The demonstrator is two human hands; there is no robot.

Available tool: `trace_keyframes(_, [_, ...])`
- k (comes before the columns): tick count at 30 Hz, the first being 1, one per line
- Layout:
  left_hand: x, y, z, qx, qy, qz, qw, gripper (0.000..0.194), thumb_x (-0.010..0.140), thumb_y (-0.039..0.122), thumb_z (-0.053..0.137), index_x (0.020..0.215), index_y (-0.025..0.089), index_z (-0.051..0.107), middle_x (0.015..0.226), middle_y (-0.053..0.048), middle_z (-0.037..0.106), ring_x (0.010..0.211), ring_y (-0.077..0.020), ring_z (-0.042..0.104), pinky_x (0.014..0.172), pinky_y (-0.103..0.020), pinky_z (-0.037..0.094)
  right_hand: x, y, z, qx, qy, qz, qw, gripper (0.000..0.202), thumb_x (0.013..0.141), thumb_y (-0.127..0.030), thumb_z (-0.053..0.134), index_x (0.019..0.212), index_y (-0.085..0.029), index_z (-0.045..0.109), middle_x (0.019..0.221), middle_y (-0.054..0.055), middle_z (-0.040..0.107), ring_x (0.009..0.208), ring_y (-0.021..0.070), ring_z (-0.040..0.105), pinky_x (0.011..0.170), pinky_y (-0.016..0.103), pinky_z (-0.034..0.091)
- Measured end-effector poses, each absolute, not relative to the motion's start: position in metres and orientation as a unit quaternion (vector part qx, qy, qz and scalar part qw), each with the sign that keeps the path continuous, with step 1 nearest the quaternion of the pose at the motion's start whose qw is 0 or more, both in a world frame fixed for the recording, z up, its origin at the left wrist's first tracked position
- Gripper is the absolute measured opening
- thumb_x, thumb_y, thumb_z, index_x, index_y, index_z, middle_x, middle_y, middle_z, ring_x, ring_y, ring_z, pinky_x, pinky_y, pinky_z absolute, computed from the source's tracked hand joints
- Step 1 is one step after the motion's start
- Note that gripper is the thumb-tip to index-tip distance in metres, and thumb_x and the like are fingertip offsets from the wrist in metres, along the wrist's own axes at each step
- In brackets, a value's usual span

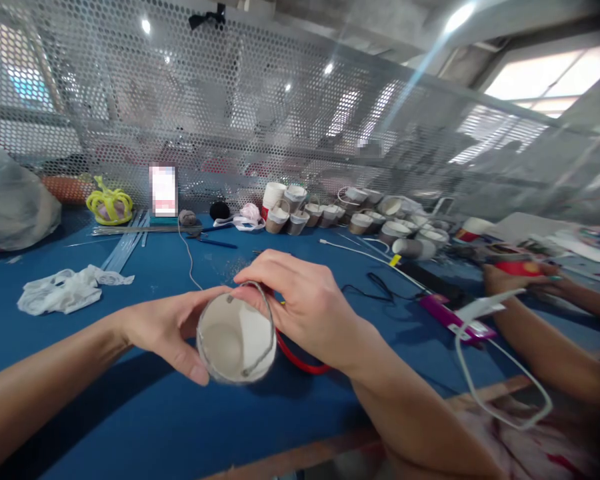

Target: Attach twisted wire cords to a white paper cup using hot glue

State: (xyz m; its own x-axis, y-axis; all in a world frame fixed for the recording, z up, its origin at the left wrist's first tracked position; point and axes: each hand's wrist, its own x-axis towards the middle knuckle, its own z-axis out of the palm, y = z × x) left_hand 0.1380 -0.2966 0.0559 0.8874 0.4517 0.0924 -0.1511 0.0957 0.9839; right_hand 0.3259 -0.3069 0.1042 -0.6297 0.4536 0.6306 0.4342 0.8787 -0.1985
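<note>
A small bucket made from a paper cup, pale inside, tilts its open mouth toward me above the blue table. A thin grey handle arches across the mouth from rim to rim. My left hand grips the bucket from the left, thumb against its near side. My right hand is closed at the far right rim, its fingers around the handle and cup edge; some fingertips are hidden. Under the right wrist, a red curved strip shows in part.
Several similar small buckets stand along the mesh partition. At left lie white lace, clear sticks and a yellow woven item. A phone stands behind. Another person's hand works at right, near a white cable and purple box.
</note>
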Motion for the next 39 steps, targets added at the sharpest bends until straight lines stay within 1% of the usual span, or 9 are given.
trace_keyframes(5, [0.138,-0.290,0.043,0.635,0.129,0.210,0.732,0.062,0.056,0.010,0.071,0.110,0.019,0.041,0.097,-0.002,0.050,0.085,-0.0143,0.049,0.076,-0.028,0.042,0.324,-0.302,0.105,-0.298,-0.909,0.042,0.289,0.010,0.078,-0.019,0.053,0.087,-0.015,0.056,0.080,0.005,0.057,0.069,0.0117,0.053,0.063,0.023,0.043])
trace_keyframes(9, [0.141,-0.286,0.027,0.626,0.138,0.206,0.740,0.065,0.057,0.012,0.071,0.114,0.020,0.040,0.096,-0.002,0.051,0.086,-0.0143,0.049,0.075,-0.028,0.041,0.324,-0.298,0.099,-0.320,-0.916,0.058,0.234,0.010,0.081,-0.014,0.047,0.083,-0.014,0.056,0.081,0.005,0.058,0.074,0.0125,0.053,0.067,0.024,0.042])
trace_keyframes(13, [0.142,-0.282,0.019,0.655,0.154,0.177,0.719,0.056,0.060,0.015,0.070,0.110,0.018,0.045,0.093,-0.002,0.054,0.084,-0.0149,0.050,0.074,-0.028,0.041,0.327,-0.295,0.086,-0.339,-0.914,0.085,0.206,0.012,0.081,-0.014,0.045,0.085,-0.014,0.056,0.084,0.006,0.058,0.076,0.0132,0.054,0.069,0.026,0.043])
trace_keyframes(18, [0.136,-0.275,0.009,0.736,0.184,0.145,0.635,0.051,0.065,0.022,0.067,0.111,0.016,0.044,0.099,-0.006,0.056,0.091,-0.0185,0.051,0.078,-0.031,0.042,0.329,-0.292,0.070,-0.357,-0.906,0.114,0.194,0.015,0.081,-0.014,0.045,0.091,-0.014,0.056,0.088,0.007,0.057,0.080,0.0143,0.054,0.072,0.028,0.043])
trace_keyframes(25, [0.125,-0.284,0.021,0.840,0.279,0.188,0.425,0.080,0.062,0.032,0.068,0.127,0.020,0.022,0.126,-0.013,0.037,0.112,-0.0257,0.040,0.091,-0.041,0.035,0.329,-0.289,0.064,-0.359,-0.908,0.124,0.179,0.022,0.082,-0.014,0.044,0.102,-0.014,0.052,0.095,0.008,0.055,0.085,0.0155,0.053,0.076,0.030,0.043])
trace_keyframes(28, [0.128,-0.299,0.030,0.869,0.321,0.243,0.287,0.067,0.060,0.038,0.068,0.115,0.019,0.035,0.115,-0.013,0.043,0.105,-0.0261,0.041,0.088,-0.042,0.035,0.331,-0.291,0.062,-0.364,-0.900,0.133,0.199,0.020,0.081,-0.016,0.047,0.100,-0.016,0.050,0.096,0.007,0.054,0.082,0.0144,0.053,0.075,0.029,0.043])
trace_keyframes(31, [0.136,-0.314,0.031,0.882,0.325,0.294,0.176,0.042,0.064,0.040,0.065,0.095,0.018,0.048,0.102,-0.010,0.048,0.097,-0.0254,0.042,0.083,-0.042,0.035,0.335,-0.295,0.065,-0.386,-0.884,0.146,0.221,0.011,0.079,-0.017,0.048,0.090,-0.016,0.050,0.089,0.005,0.054,0.074,0.0123,0.052,0.069,0.027,0.043])
trace_keyframes(35, [0.143,-0.321,0.028,0.898,0.311,0.276,0.146,0.024,0.072,0.035,0.058,0.087,0.017,0.051,0.093,-0.009,0.053,0.090,-0.0228,0.043,0.079,-0.039,0.035,0.341,-0.303,0.076,-0.394,-0.880,0.180,0.198,0.009,0.080,-0.017,0.045,0.077,-0.016,0.054,0.077,0.002,0.053,0.065,0.0094,0.048,0.061,0.023,0.040])
trace_keyframes(39, [0.143,-0.318,0.026,0.899,0.291,0.278,0.174,0.015,0.077,0.029,0.054,0.085,0.017,0.051,0.088,-0.007,0.053,0.087,-0.0199,0.043,0.078,-0.035,0.037,0.343,-0.308,0.082,-0.346,-0.888,0.275,0.128,0.008,0.076,-0.019,0.052,0.078,-0.014,0.058,0.073,0.000,0.052,0.058,0.0067,0.045,0.053,0.019,0.037])
